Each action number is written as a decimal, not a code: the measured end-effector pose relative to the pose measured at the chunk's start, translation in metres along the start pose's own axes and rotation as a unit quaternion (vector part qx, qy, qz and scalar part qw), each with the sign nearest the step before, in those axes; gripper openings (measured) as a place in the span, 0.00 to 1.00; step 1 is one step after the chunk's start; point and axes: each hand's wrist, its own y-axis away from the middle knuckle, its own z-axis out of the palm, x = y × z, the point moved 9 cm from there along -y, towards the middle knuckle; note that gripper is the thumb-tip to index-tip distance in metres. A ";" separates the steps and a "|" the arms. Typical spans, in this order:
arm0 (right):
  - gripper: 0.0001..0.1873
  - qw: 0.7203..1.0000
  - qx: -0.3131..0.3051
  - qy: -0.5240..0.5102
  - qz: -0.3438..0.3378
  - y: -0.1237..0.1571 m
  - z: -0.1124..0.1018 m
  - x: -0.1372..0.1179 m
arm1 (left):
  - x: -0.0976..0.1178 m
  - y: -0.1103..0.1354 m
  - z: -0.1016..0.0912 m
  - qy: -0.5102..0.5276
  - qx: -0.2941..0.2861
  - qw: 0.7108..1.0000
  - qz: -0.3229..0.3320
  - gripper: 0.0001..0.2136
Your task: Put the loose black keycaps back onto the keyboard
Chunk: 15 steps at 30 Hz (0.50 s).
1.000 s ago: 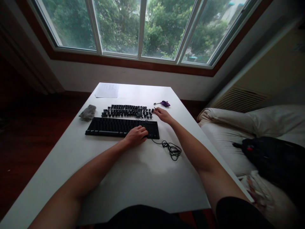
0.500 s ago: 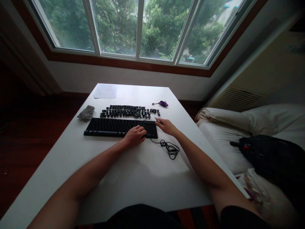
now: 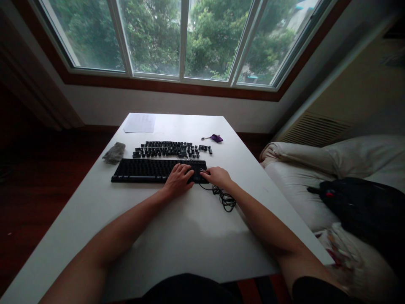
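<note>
A black keyboard (image 3: pixel 148 169) lies across the table, many of its keycaps off. My left hand (image 3: pixel 179 179) rests on its right half, fingers stretched over the top and thumb near the front edge. A thin metal keycap puller (image 3: pixel 204 171) is pinched in my right hand (image 3: pixel 218 176), its prongs over the keyboard's right end. Behind the keyboard, loose black keycaps (image 3: pixel 164 148) lie in rows. The keyboard's black cable (image 3: pixel 226 200) is coiled below my right wrist, which partly hides it.
On the white table (image 3: pixel 171 236) are a crumpled grey plastic bag (image 3: pixel 114 153) at left and a printed sheet (image 3: pixel 139 122) at the far left corner. A purple brush (image 3: pixel 216 138) lies at the back right. Beyond the right edge, a dark bag (image 3: pixel 363 202) rests on pale bedding.
My right hand has moved with the keycap puller down and slightly left, from the keyboard's back right corner onto its right end. My left hand's fingers have straightened somewhat, staying in place.
</note>
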 end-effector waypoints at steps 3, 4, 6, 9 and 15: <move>0.31 1.000 -0.018 -0.010 0.001 -0.001 0.001 -0.001 | -0.005 0.002 -0.002 -0.021 0.013 0.999 -0.036 0.24; 0.30 1.000 -0.021 -0.012 0.001 -0.002 0.002 -0.001 | -0.007 0.003 -0.002 -0.029 0.014 0.998 -0.050 0.26; 0.28 1.000 -0.022 -0.014 0.004 -0.003 0.002 0.000 | -0.011 0.004 0.001 -0.042 0.008 0.996 -0.073 0.29; 0.26 1.000 -0.013 -0.016 0.014 -0.001 0.001 0.000 | -0.015 0.006 0.006 -0.049 -0.010 0.994 -0.095 0.30; 0.25 0.999 0.019 0.010 0.032 0.009 -0.005 -0.006 | -0.015 0.006 0.008 -0.045 -0.029 0.993 -0.109 0.30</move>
